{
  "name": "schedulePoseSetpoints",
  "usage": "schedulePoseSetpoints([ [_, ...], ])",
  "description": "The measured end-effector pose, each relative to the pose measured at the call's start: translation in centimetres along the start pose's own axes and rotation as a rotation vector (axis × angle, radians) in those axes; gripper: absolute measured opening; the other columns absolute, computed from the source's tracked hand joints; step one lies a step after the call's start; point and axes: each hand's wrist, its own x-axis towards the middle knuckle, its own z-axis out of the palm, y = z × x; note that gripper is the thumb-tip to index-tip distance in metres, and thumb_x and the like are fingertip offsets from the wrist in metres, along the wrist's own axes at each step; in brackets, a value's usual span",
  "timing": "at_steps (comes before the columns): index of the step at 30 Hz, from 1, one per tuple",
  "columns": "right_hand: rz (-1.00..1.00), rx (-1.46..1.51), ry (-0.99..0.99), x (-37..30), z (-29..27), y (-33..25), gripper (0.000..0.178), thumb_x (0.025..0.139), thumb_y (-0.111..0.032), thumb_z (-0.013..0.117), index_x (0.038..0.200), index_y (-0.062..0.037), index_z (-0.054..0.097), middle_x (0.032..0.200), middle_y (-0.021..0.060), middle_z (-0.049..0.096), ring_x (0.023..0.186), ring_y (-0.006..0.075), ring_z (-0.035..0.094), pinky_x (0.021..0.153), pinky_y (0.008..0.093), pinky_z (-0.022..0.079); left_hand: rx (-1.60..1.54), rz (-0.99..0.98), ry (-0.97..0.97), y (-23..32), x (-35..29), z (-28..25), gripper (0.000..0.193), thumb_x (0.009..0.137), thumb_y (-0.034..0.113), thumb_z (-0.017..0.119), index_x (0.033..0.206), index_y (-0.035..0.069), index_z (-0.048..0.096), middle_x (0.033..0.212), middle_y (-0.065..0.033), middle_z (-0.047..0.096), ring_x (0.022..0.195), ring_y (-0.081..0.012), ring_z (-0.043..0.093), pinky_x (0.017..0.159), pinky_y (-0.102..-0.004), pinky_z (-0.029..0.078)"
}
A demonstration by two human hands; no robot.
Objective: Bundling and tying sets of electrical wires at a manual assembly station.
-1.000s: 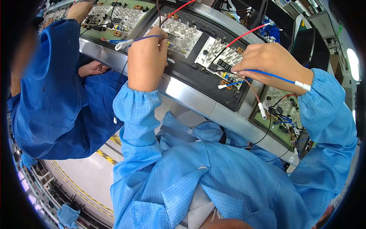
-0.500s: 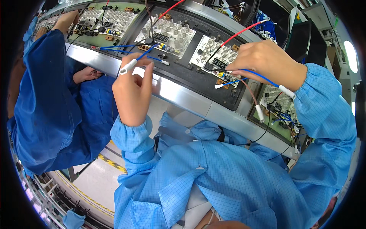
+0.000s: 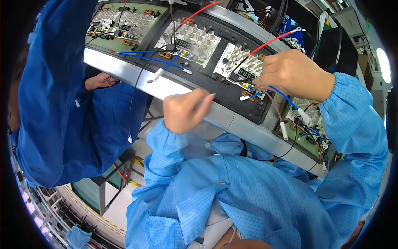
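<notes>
My right hand (image 3: 286,74) is over the right-hand circuit board (image 3: 232,58), its fingertips pinched on a black wire beside the small digit display (image 3: 246,74). From under this hand hang a blue wire with a white sleeve (image 3: 304,118) and a brown wire with a white sleeve (image 3: 283,130). A shorter blue wire with a white terminal (image 3: 245,98) lies below the board. My left hand (image 3: 186,110), fingers curled in and apparently empty, is in front of the metal rail (image 3: 219,116). Left of it, a blue wire's white sleeve (image 3: 158,74) rests over the rail, coming from the middle circuit board (image 3: 203,43).
At left, a co-worker's blue sleeve (image 3: 58,83) reaches forward; that person's other hand (image 3: 99,81) is below the rail. A black wire's white terminal (image 3: 130,139) dangles off the rail. Red wires (image 3: 271,40) rise past the boards. More wired boards (image 3: 309,118) stand at right.
My left hand has come away from the blue wire's white sleeve, moved right and toward me, and curled its fingers. My right hand stays at its board. The co-worker's raised arm has swung right.
</notes>
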Motion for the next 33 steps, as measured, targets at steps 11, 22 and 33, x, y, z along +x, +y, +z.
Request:
schedulePoseSetpoints([
  [11,-0.036,-0.025,-0.093,1.0,-0.9,-0.5,0.01,0.069,-0.011,0.067,0.079,-0.0094,0.067,0.065,0.0055,0.06,0.069,0.0211,0.061,0.059,0.0338,0.05,-0.123,0.163,0.044,-1.6,0.5,0.3,0.024,0.078,0.006,0.068,0.058,0.005,0.054,0.044,-0.0068,0.042,0.037,-0.0213,0.045,0.038,-0.0319,0.033],
  [22,0.82,0.5,0.055,-9.2,-13.1,5.6,0.019,0.09,-0.015,0.053,0.099,-0.0042,0.065,0.081,0.0045,0.066,0.071,0.0075,0.06,0.053,0.0179,0.04,-0.043,0.18,0.172,-3.5,-3.3,-2.4,0.01,0.07,0.0,0.066,0.079,0.003,0.068,0.074,-0.0065,0.065,0.066,-0.0253,0.061,0.059,-0.0328,0.048],
  [33,0.91,0.376,0.043,-9.9,-10.3,13.6,0.023,0.091,-0.021,0.055,0.104,-0.0045,0.064,0.085,0.0015,0.063,0.074,0.0054,0.055,0.058,0.0188,0.04,0.126,-0.078,0.423,-6.9,-1.3,-4.7,0.055,0.073,-0.004,0.062,0.127,0.0,0.049,0.121,-0.0158,0.056,0.113,-0.0315,0.052,0.097,-0.0398,0.04],
])
